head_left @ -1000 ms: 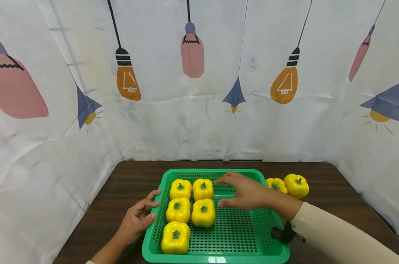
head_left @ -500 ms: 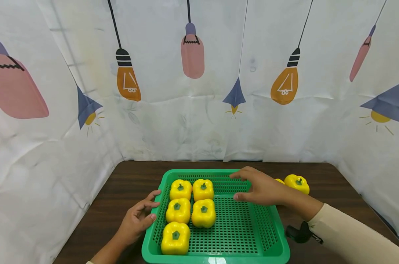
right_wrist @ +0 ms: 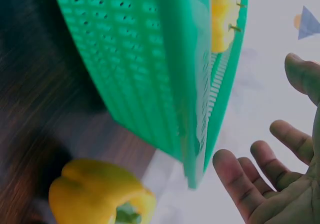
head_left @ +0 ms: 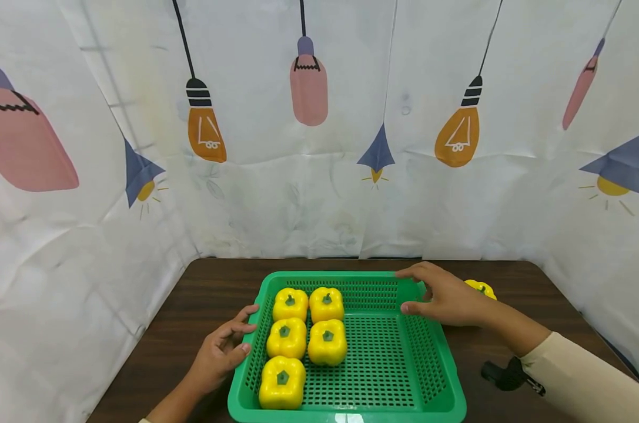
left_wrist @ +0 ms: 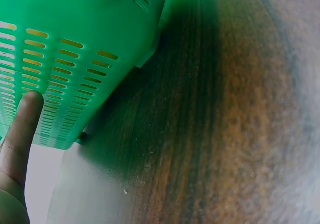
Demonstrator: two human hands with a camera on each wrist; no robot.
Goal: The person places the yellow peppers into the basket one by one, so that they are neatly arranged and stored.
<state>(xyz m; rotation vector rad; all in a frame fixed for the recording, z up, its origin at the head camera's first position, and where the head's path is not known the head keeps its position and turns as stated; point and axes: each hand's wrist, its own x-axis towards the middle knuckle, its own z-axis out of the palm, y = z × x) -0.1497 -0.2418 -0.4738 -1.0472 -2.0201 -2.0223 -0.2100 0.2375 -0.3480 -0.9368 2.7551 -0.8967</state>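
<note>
A green perforated plastic basket (head_left: pixel 374 358) holds several yellow bell peppers (head_left: pixel 327 342) in two columns along its left side, stems up. My left hand (head_left: pixel 218 352) rests with extended fingertips at the basket's left rim; in the left wrist view one straight finger (left_wrist: pixel 22 134) lies against the slotted wall (left_wrist: pixel 75 14). Above the basket's right back corner hovers my right hand (head_left: pixel 448 299), fingers spread and holding nothing. Beyond it another bell pepper (head_left: pixel 481 288) is partly hidden by that hand and forearm. In the right wrist view, a bell pepper (right_wrist: pixel 87 194) lies on the table outside the basket.
The dark wood-grain table (head_left: pixel 218 282) extends around the basket. A white sheet printed with lamps (head_left: pixel 308 205) hangs behind and along the sides. A black device (head_left: pixel 504 376) is strapped at my right wrist.
My right hand has moved from over the basket's middle to its right rim, still holding nothing, and now covers the bell peppers at right more. My left hand and the basket have stayed put.
</note>
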